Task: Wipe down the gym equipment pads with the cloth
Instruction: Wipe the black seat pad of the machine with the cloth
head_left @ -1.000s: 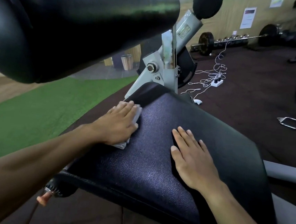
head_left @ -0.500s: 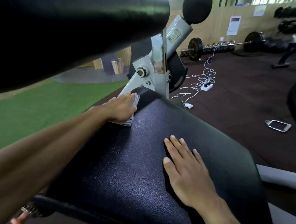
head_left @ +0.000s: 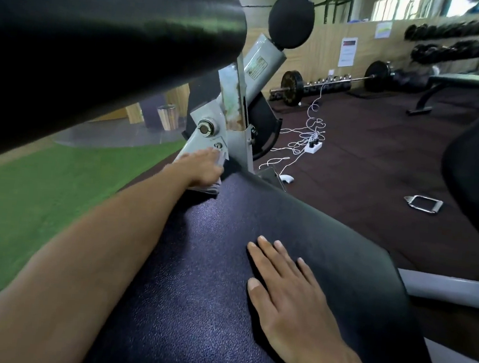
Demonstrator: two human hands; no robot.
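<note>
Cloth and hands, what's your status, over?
Left hand presses cloth at pad's far corner. Right hand flat on pad. Metal frame just ahead.

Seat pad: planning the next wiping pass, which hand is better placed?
Left. The left hand already presses the cloth at the seat pad far edge; the right hand lies flat, empty.

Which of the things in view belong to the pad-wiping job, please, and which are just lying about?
Job: cloth under the left hand; flat pad, right hand resting on it; roller pad overhead.

Lying about: power strip with white cables, metal handle, barbell, bin.
</note>
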